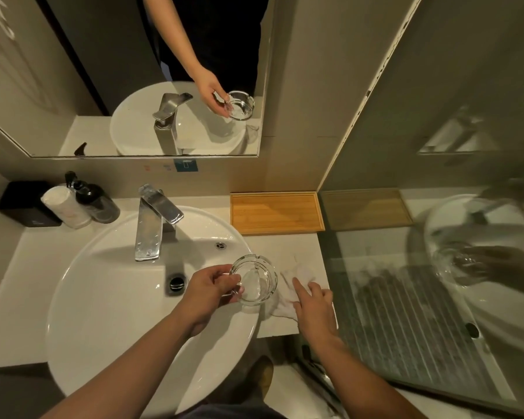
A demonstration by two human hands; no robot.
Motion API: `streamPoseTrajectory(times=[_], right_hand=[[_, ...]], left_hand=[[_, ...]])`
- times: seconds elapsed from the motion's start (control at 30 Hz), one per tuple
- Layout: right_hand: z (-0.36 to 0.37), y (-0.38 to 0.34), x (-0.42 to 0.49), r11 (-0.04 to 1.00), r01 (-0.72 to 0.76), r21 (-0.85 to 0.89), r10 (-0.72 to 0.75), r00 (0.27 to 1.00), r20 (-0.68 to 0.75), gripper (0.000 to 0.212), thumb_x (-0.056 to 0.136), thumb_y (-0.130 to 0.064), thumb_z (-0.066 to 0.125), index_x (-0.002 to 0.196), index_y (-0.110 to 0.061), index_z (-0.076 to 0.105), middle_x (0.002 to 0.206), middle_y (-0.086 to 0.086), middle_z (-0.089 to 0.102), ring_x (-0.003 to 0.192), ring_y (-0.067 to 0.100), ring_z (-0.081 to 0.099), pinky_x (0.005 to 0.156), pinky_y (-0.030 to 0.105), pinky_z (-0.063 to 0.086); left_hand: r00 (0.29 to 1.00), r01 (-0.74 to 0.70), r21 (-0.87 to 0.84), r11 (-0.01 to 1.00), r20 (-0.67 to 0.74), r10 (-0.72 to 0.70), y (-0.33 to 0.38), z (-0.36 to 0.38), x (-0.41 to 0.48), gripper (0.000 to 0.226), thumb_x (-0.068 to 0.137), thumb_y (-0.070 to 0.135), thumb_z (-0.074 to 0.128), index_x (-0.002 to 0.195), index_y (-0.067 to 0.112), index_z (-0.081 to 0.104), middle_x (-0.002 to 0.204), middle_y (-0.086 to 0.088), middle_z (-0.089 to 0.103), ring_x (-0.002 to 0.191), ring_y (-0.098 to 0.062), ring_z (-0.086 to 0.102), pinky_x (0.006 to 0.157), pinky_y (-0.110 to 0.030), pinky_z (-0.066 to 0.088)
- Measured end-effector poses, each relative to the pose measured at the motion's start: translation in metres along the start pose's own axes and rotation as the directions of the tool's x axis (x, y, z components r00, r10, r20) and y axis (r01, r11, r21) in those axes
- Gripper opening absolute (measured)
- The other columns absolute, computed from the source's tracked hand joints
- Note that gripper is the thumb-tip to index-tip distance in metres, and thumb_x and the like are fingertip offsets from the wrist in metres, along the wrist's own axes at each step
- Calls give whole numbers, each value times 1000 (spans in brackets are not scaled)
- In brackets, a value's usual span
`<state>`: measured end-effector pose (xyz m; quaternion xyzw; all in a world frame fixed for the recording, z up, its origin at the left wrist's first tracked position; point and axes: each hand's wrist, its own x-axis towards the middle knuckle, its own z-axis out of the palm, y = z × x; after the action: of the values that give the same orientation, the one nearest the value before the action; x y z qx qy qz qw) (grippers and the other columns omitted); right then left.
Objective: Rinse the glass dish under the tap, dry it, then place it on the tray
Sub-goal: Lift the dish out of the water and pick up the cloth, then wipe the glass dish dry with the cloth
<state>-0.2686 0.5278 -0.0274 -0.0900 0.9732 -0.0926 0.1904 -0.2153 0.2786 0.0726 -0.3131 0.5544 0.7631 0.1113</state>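
Note:
My left hand (208,293) holds a round, thick-walled glass dish (256,281) by its near rim, over the right edge of the white basin (109,300). My right hand (312,306) rests on a crumpled white cloth (297,276) that lies on the counter just right of the dish, fingers spread with the index finger pointing out. The steel tap (155,222) stands at the back of the basin; no water runs from it. A wooden tray (274,211) sits at the back of the counter, beyond the cloth.
A black pump bottle (96,201), a rolled white towel (65,211) and a black box (25,204) stand at the back left. A mirror (127,74) hangs above. A glass shower partition (421,267) bounds the counter on the right.

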Motion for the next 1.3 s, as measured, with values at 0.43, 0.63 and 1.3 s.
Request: streamPoseTrajectory(times=[0.43,0.63,1.3], right_hand=[[-121,-17,-34,833,393,390,-291,910,-295,56,94,-1,65,139,-34,61,132,-8,45,124,6,38,99,5,32],[-132,-53,-30,847,523,89,-521,852,-53,53,97,-21,64,145,-39,51,144,-2,41,128,19,37,107,34,41],[-105,-79,-24,765,560,318,-487,826,-284,41,100,-63,36,122,-47,67,152,-37,34,152,4,13,116,38,11]], left_hand=[[1000,14,-89,996,-25,-17,10,11,0,36,92,3,70,126,2,61,107,-25,66,87,-28,69,76,-42,60],[999,-13,-91,996,47,17,16,22,-5,33,90,3,72,121,4,64,119,-36,65,93,-34,72,81,-49,62],[998,-57,-221,974,-38,50,28,13,-23,29,91,-1,68,119,3,63,101,-20,74,87,-29,72,75,-44,63]])
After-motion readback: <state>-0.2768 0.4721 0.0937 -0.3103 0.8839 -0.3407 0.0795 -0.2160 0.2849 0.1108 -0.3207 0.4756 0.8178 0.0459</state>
